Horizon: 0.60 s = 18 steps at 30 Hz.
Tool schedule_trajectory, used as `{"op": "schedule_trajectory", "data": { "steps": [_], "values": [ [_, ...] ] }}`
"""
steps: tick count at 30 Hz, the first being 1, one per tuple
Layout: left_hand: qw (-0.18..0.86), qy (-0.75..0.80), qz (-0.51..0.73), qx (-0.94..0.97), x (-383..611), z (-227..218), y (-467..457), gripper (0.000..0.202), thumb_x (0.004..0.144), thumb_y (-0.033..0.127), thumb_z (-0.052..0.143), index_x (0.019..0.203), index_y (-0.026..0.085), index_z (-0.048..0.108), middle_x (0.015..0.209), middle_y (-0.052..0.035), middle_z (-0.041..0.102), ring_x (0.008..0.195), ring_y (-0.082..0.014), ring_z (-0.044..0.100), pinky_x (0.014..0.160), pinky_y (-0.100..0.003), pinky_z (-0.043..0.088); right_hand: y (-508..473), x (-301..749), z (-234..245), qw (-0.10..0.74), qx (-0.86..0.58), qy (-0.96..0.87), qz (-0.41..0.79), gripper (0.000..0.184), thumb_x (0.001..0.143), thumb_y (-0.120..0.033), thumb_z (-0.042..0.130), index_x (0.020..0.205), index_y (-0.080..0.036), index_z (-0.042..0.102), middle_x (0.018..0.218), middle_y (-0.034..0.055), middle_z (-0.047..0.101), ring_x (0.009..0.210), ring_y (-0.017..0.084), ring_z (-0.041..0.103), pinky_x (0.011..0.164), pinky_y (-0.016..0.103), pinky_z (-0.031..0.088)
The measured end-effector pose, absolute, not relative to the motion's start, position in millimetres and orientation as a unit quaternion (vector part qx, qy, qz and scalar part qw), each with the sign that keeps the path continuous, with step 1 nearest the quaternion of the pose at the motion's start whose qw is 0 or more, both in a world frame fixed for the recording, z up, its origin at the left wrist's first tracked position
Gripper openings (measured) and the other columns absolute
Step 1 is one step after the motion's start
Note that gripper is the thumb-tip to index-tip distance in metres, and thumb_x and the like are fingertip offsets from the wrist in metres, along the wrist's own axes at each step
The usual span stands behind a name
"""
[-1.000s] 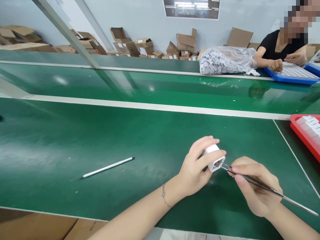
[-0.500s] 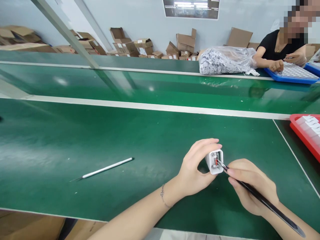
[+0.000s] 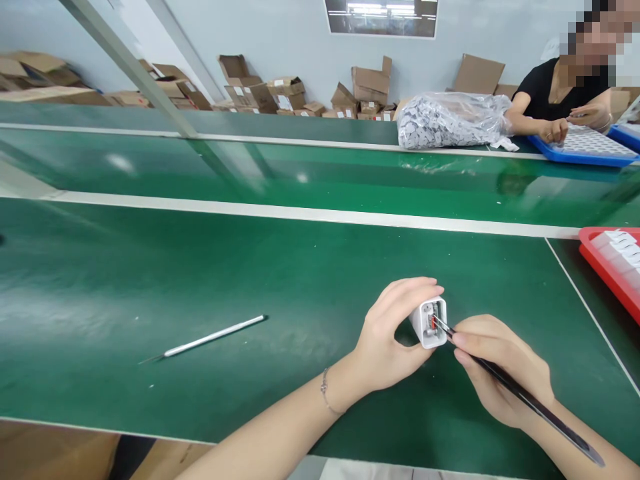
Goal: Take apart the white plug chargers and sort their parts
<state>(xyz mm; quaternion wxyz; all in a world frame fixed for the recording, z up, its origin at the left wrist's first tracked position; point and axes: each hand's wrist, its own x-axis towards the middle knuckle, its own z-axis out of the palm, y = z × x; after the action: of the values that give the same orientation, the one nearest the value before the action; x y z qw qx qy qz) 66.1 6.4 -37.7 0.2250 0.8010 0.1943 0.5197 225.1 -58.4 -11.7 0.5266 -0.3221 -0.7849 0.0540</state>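
Partly hidden housing (image 3: 427, 325); tray (image 3: 607, 275) cropped

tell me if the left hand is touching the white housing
Touching. The head view shows the left hand gripping the white housing between fingers and thumb.

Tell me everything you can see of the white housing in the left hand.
The white housing is a small box-like shell with rounded corners, smooth and plastic-looking. Its open end faces the right hand, showing grey parts and a small red piece inside. The left hand grips it, tilted, over the green table, fingers across the top, thumb below. The tweezers reach into the opening; what they touch is unclear.
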Motion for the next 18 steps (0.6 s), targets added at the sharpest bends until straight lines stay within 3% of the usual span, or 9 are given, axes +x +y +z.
{"op": "schedule_trajectory", "data": {
  "steps": [18],
  "values": [
    [0.163,0.219,0.515,0.813,66.0,-35.5,5.6,0.037,0.077,0.015,0.064,0.113,0.02,0.055,0.108,-0.0107,0.06,0.1,-0.0224,0.058,0.086,-0.037,0.05,-57.1,223.6,-9.5,0.509,-0.346,-0.789,-0.002,0.023,0.083,0.002,0.051,0.098,-0.015,0.058,0.079,0.0081,0.064,0.07,0.015,0.063,0.058,0.027,0.055]
  ]
}}
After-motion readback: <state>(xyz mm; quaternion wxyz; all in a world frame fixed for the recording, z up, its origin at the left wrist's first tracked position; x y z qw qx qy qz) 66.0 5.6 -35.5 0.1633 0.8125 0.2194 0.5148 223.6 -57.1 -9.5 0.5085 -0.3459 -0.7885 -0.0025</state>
